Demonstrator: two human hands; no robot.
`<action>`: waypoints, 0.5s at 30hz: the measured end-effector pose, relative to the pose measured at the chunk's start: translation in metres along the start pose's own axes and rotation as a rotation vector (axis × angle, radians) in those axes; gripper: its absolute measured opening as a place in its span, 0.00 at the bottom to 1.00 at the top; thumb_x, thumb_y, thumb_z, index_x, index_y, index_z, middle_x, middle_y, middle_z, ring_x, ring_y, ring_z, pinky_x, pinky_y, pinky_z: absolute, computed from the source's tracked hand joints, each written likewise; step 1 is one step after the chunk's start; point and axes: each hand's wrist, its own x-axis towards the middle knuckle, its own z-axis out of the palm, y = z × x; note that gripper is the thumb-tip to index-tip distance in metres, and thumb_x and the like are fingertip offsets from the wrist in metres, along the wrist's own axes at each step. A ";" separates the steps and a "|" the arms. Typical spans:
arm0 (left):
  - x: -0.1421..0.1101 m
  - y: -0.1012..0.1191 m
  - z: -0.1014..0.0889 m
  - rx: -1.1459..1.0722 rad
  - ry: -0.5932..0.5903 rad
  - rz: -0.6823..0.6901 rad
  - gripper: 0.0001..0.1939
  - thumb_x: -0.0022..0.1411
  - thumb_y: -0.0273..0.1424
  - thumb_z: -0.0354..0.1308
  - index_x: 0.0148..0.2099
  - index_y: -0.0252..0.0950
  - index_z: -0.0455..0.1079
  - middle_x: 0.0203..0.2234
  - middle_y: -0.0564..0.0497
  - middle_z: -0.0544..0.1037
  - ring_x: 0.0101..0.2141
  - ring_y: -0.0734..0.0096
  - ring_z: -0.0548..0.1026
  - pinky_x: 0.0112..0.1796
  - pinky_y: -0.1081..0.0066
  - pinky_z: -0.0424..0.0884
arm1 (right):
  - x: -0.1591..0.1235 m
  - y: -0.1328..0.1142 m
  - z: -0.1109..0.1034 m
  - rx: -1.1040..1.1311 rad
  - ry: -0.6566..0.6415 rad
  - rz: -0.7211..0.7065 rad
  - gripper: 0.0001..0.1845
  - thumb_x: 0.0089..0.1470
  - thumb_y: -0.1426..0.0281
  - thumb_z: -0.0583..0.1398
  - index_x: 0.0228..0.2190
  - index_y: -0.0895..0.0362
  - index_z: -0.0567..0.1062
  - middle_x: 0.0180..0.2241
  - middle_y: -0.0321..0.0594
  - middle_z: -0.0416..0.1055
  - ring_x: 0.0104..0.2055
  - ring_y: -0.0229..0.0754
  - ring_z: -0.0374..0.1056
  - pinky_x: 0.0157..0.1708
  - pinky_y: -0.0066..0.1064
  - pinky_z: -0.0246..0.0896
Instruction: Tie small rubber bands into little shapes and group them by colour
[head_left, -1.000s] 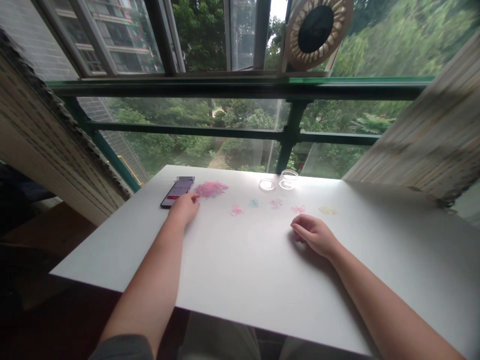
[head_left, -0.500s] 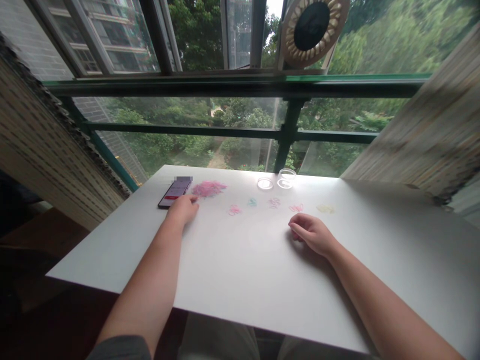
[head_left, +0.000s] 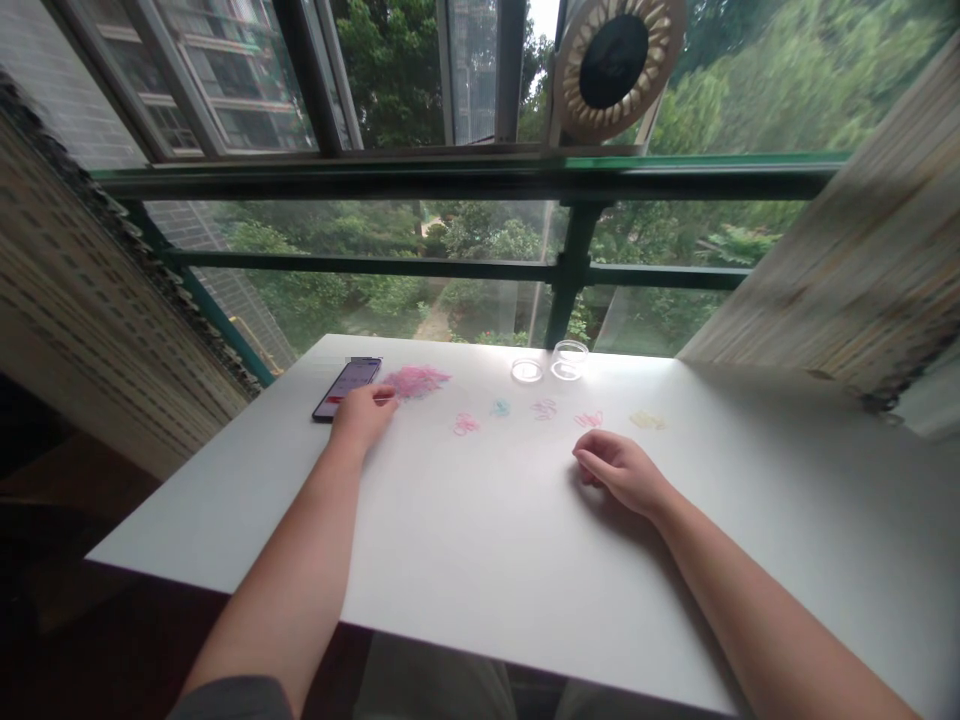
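My left hand [head_left: 364, 415] is at the left edge of a pile of small pink and purple loops [head_left: 420, 382], which look like rubber bands. Its thumb and forefinger are drawn together; anything between them is too small to make out. A phone [head_left: 345, 388] lies just left of those fingers, partly covered by the hand. My right hand [head_left: 621, 468] rests on the table, loosely curled, with nothing visible in it. Just beyond it lies a small red group of loops [head_left: 589, 420]. Other small groups are pink [head_left: 466, 425], teal [head_left: 501, 408], purple [head_left: 544, 409] and yellow [head_left: 647, 420].
Two clear round pieces, a shallow lid-like one [head_left: 527, 371] and a taller dish [head_left: 570, 361], stand near the far edge of the white table [head_left: 480, 540]. Behind it runs a green window rail [head_left: 375, 263]. Curtains hang at the left [head_left: 97, 270] and right [head_left: 817, 240].
The view has shifted slightly. My left fingers have drawn a little closer together beside the pile. My right hand stays resting on the table.
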 end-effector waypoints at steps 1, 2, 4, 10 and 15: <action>0.000 0.000 0.001 -0.009 0.007 0.000 0.16 0.51 0.32 0.58 0.43 0.34 0.75 0.36 0.45 0.80 0.38 0.63 0.76 0.39 0.71 0.70 | 0.000 0.000 0.000 -0.002 -0.001 0.003 0.12 0.50 0.60 0.57 0.28 0.57 0.68 0.21 0.34 0.65 0.22 0.36 0.64 0.24 0.28 0.59; 0.000 0.000 0.001 -0.020 0.015 0.002 0.16 0.51 0.32 0.58 0.42 0.34 0.75 0.36 0.45 0.80 0.37 0.64 0.76 0.39 0.71 0.70 | 0.000 0.000 0.000 -0.005 -0.003 0.008 0.12 0.50 0.60 0.57 0.28 0.57 0.68 0.21 0.34 0.65 0.23 0.36 0.64 0.24 0.28 0.60; 0.001 0.000 0.002 -0.044 0.033 0.012 0.15 0.51 0.32 0.58 0.41 0.34 0.75 0.35 0.46 0.80 0.37 0.64 0.77 0.39 0.72 0.70 | 0.000 -0.001 0.000 -0.008 -0.007 0.011 0.12 0.50 0.60 0.57 0.28 0.57 0.68 0.21 0.34 0.65 0.23 0.36 0.64 0.24 0.28 0.60; 0.005 -0.010 -0.002 -0.008 0.148 0.007 0.12 0.52 0.31 0.55 0.40 0.35 0.74 0.34 0.48 0.79 0.34 0.66 0.76 0.37 0.71 0.70 | 0.000 0.000 -0.001 0.015 -0.008 0.001 0.10 0.51 0.62 0.57 0.28 0.57 0.67 0.22 0.34 0.65 0.23 0.36 0.64 0.25 0.28 0.59; 0.011 -0.017 0.000 0.042 -0.011 -0.065 0.15 0.56 0.26 0.48 0.42 0.36 0.73 0.36 0.48 0.80 0.33 0.69 0.77 0.36 0.73 0.69 | -0.001 0.000 -0.001 0.020 -0.015 0.003 0.09 0.51 0.64 0.57 0.28 0.57 0.68 0.22 0.33 0.65 0.23 0.36 0.64 0.25 0.28 0.59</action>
